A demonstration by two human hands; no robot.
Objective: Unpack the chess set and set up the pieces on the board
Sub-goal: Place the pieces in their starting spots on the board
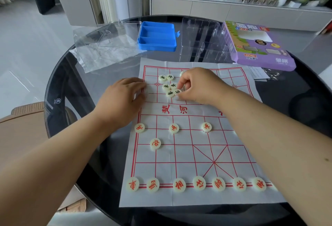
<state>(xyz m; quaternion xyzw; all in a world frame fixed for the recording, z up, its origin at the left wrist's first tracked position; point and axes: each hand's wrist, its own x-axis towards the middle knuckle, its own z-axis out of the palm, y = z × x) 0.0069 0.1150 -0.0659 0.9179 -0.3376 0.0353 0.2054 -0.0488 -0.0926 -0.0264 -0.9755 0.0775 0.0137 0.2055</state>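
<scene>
On a round glass table point(59, 74), my left hand point(124, 98) presses flat on the paper board's point(179, 195) left edge; my right hand point(195, 85) pinches a black piece point(177, 91) from the far-half cluster, risking scattered neighbours.

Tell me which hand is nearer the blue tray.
Left, narrowly. The left hand rests at the paper board's left edge, below the blue tray; the right hand sits lower-right, over the black-lettered pieces.

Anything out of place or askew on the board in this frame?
Yes. The black-lettered pieces sit bunched in a loose cluster on the far half of the paper board, off the line crossings, by the right hand; red pieces sit placed.
</scene>
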